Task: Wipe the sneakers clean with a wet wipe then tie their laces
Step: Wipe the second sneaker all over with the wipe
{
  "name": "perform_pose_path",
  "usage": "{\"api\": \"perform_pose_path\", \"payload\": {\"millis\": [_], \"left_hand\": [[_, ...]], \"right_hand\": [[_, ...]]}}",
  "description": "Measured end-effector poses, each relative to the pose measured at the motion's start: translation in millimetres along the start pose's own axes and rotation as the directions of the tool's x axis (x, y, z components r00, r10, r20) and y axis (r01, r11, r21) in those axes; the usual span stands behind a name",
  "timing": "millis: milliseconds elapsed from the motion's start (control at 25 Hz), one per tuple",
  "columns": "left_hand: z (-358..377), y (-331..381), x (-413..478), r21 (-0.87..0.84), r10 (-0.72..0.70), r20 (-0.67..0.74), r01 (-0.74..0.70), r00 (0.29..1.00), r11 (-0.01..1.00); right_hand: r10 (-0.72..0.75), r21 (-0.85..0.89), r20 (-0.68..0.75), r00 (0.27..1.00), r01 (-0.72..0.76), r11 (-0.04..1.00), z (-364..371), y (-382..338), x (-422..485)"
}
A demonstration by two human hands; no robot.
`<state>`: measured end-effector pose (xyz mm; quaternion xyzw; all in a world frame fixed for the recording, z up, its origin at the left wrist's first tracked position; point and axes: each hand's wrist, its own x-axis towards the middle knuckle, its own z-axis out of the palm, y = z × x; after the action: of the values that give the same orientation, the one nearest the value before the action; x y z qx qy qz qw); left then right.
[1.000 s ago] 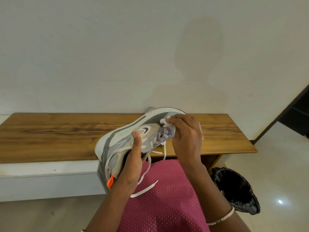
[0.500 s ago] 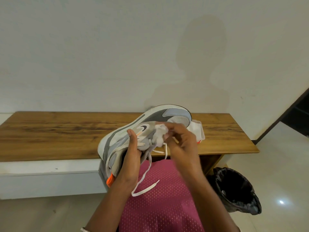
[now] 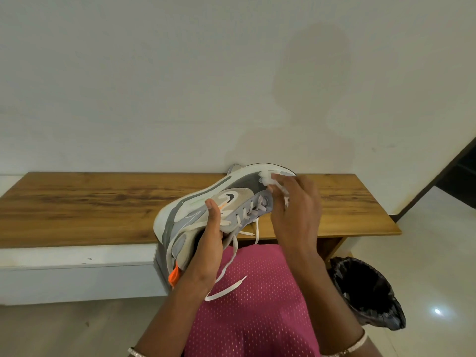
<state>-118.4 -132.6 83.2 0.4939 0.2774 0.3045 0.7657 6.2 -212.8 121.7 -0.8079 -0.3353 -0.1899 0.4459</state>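
Note:
A grey and white sneaker [image 3: 206, 202] with an orange heel tab is held on its side above my lap, toe pointing up and to the right. My left hand [image 3: 210, 235] grips it at the collar, thumb lying on the side panel. My right hand [image 3: 296, 210] pinches a crumpled white wet wipe [image 3: 273, 182] against the toe area. The white laces [image 3: 231, 256] hang loose and untied over the pink fabric below. A second sneaker is barely visible behind the held one, at the back of the bench [image 3: 235, 168].
A long wooden bench top [image 3: 90, 202] runs along the white wall, on a white base [image 3: 77, 274]. A bin with a black liner [image 3: 365, 292] stands on the floor at the right. Pink mesh fabric [image 3: 252, 318] covers my lap.
My right hand has moved the wipe from the lace area up to the toe of the sneaker. The sneaker has tilted slightly in my left hand.

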Motion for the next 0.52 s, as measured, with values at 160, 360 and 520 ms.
{"api": "perform_pose_path", "payload": {"millis": [160, 360, 520], "left_hand": [[9, 2, -5, -0.102, 0.018, 0.031, -0.015, 0.999, 0.995], [2, -3, -6, -0.065, 0.009, 0.008, -0.008, 1.000, 0.998], [2, -2, -4, 0.072, 0.019, 0.019, -0.021, 1.000, 0.997]], "right_hand": [[-0.243, 0.150, 0.067, 0.968, 0.231, 0.961, 18, -20, -37], [-0.414, -0.018, 0.029, 0.910, 0.415, 0.910, 18, -15, -36], [-0.339, -0.157, -0.158, 0.928, 0.315, 0.936, 17, 14, -11]]}}
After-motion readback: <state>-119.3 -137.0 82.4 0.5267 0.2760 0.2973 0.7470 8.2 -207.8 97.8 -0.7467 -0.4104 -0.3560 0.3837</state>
